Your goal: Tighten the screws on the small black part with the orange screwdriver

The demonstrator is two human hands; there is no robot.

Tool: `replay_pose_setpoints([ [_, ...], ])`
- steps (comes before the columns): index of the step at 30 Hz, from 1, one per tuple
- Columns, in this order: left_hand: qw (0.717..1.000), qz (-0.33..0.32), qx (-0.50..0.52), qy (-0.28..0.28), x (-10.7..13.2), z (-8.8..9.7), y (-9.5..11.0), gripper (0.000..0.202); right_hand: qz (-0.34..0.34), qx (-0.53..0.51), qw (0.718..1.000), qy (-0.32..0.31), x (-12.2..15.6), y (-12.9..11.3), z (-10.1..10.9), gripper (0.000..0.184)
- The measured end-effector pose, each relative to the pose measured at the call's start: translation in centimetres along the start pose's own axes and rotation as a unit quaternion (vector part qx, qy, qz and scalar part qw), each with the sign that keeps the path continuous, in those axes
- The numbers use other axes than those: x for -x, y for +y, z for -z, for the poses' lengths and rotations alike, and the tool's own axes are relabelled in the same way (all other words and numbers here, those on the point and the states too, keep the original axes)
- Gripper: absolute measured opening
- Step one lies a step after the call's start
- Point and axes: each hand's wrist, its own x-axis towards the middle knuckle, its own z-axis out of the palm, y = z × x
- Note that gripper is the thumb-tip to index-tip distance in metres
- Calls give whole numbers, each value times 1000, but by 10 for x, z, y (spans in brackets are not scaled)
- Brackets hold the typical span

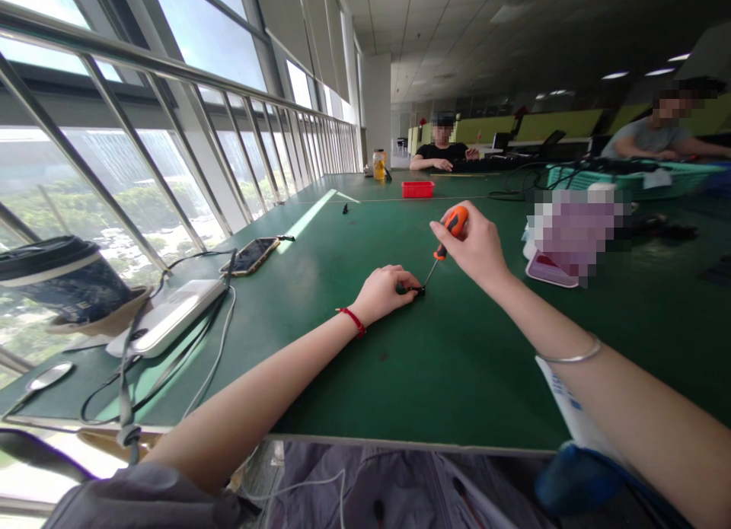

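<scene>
The wide dark-green matte surface (343, 377) carries everything, with a flat white plastic power bank (171, 316) and a dark glass-faced phone (251, 255) lying well off to the left. The right hand (477, 249) is closed round an orange-handled screwdriver (441, 250), whose long axis slants from the handle, up and right, down-left to the tip. The left hand (384, 291) lies curled on the surface, its fingertips pinning a small black part (419, 291). The part sits just right of those fingertips, the nearer hand, under the tip
</scene>
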Motion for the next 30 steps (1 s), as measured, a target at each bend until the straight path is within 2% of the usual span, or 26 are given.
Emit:
replay_pose_setpoints([
  [4, 1000, -7, -11, 3, 1, 0, 1, 14, 21, -25, 999, -21, 1, 0, 1, 18],
  [7, 1000, -4, -5, 1, 1, 0, 2, 15, 21, -31, 999, -37, 3, -1, 1, 23],
  [13, 1000, -7, -5, -6, 0, 2, 3, 16, 20, -16, 1000, 7, 3, -8, 2, 26],
  [17, 1000, -6, -9, -7, 0, 1, 2, 16, 36, -46, 998, -7, 3, -6, 1, 14],
  [22, 1000, -15, -4, 1, 1, 0, 0, 17, 40, -67, 996, -34, 4, -2, 0, 28],
  [25, 1000, -15, -5, 1, 1, 0, 0, 17, 35, -35, 999, -13, 4, -4, 1, 29],
  [27, 1000, -11, -5, -1, 1, 0, 1, 18, 39, -17, 999, 0, 4, -7, 2, 28],
  [30, 1000, -2, -2, -2, 1, 1, 2, 18, 56, -34, 998, -21, 4, -9, 2, 19],
])
